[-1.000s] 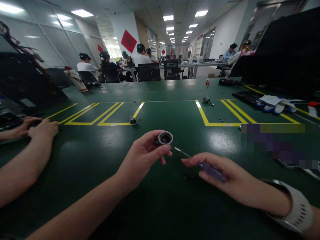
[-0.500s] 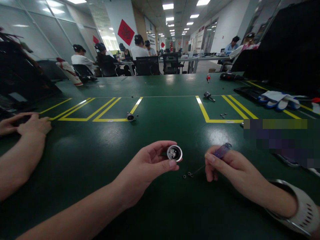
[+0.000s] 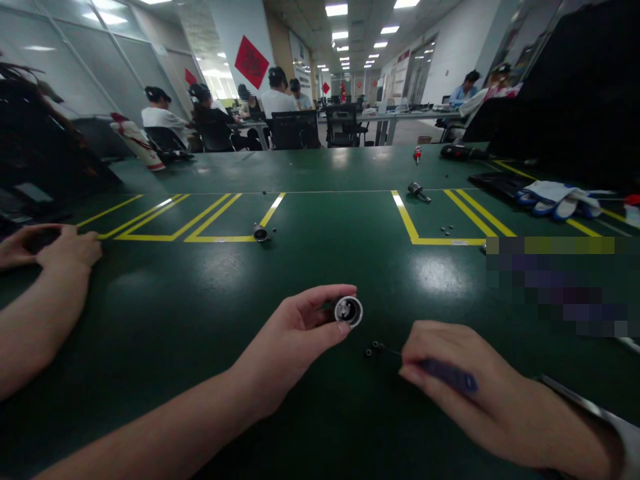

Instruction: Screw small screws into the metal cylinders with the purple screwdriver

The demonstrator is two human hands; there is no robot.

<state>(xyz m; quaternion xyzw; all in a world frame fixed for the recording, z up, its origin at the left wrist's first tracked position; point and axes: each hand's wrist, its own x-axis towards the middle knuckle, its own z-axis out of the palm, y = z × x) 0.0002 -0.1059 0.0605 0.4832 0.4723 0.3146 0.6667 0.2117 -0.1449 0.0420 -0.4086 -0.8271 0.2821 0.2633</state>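
Note:
Between the thumb and fingers of my left hand (image 3: 293, 337) is a round metal housing (image 3: 349, 311), its open end turned toward me and small parts visible inside. My right hand (image 3: 465, 387) is closed around the purple handle of a screwdriver (image 3: 450, 375). Its thin shaft points left, and the tip is at or close to the small dark nuts (image 3: 373, 348) lying on the green table. I cannot tell whether the tip touches one. The nuts lie just below and to the right of the housing.
On the green table (image 3: 320, 260), another metal cup-shaped part (image 3: 261, 233) lies by yellow tape. A metal part with a shaft (image 3: 418, 193), several small nuts (image 3: 447, 231) and white-blue gloves (image 3: 557, 200) lie to the right. Another person's hands (image 3: 70, 247) are at the left edge.
My right hand has moved down and turned over, so the screwdriver lies lower with its shaft flatter. The small nuts have shifted slightly left. My left hand and the housing barely moved.

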